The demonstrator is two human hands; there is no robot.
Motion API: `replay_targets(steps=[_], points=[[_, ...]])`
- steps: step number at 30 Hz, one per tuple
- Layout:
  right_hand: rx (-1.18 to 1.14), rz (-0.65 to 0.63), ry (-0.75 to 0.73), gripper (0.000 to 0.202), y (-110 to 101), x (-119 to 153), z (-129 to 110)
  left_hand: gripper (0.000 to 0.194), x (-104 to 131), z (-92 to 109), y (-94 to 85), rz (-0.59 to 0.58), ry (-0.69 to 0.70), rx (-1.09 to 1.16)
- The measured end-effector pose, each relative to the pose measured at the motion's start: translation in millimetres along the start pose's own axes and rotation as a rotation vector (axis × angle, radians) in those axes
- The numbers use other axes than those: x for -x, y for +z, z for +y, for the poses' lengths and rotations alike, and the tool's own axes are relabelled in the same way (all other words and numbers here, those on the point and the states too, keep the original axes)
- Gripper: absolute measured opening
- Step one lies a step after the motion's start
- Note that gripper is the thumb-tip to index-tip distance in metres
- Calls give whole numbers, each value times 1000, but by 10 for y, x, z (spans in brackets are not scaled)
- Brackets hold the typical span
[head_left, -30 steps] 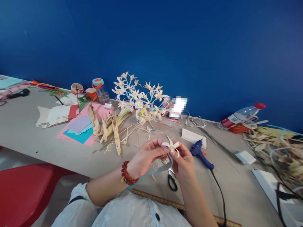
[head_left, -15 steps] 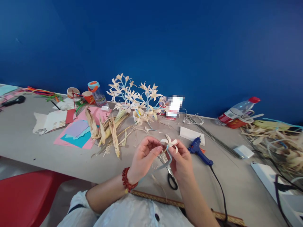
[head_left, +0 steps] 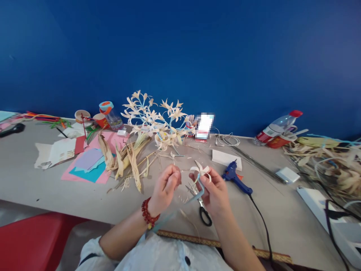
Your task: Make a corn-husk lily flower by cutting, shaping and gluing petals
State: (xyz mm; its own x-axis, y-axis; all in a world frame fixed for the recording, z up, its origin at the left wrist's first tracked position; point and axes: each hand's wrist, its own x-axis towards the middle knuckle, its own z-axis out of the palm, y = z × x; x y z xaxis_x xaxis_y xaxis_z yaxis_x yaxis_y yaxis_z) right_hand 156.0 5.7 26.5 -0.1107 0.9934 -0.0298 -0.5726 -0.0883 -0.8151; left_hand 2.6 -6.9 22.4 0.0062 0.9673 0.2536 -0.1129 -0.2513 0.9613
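A pale husk flower (head_left: pixel 200 171) with a blue-wrapped stem is pinched in my right hand (head_left: pixel 214 190). The stem bends and points down to the left. My left hand (head_left: pixel 167 186), with a red bead bracelet on the wrist, is closed to the left of the flower, apart from it; whether something small is between its fingertips is too small to tell. Black-handled scissors (head_left: pixel 205 216) lie beneath the hands, partly hidden by the flower stem and my right hand. Behind the hands stands a bunch of similar pale flowers (head_left: pixel 166 116) on blue stems.
A blue glue gun (head_left: pixel 238 180) with a black cable lies right of my right hand. Dried husks (head_left: pixel 134 162) and coloured papers (head_left: pixel 93 165) lie left. Further right are a bottle (head_left: pixel 278 128), a husk pile (head_left: pixel 338 162) and a power strip (head_left: pixel 321 207).
My left hand has moved left, away from the flower, and its fingers have closed up. My right hand still holds the flower. The view has shifted slightly.
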Motion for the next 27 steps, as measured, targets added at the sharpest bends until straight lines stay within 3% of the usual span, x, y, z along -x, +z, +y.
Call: replay_targets(steps=[7, 9, 11, 15, 20, 24, 27], points=[[-45, 24, 4, 21, -83, -12, -7, 51, -160, -193, -400, 193, -110, 45], [-49, 31, 12, 21, -89, -15, 6, 43, -179, -209, -489, 231, -86, -35], [-44, 33, 18, 22, -93, -18, 22, 26, -164, -202, -522, 190, -78, -87], [-23, 34, 20, 22, -105, -16, 45, 19, -93, -161, -447, 29, -128, -73], [-31, 1, 8, 19, -106, -2, 41, 14, -54, -107, -314, -7, -133, -39], [-47, 36, 30, 20, -94, 9, 20, 30, -56, -108, -252, 8, -64, 22], [-52, 47, 58, 22, -79, 14, 5, 39, -54, -154, -226, -25, -99, 84]])
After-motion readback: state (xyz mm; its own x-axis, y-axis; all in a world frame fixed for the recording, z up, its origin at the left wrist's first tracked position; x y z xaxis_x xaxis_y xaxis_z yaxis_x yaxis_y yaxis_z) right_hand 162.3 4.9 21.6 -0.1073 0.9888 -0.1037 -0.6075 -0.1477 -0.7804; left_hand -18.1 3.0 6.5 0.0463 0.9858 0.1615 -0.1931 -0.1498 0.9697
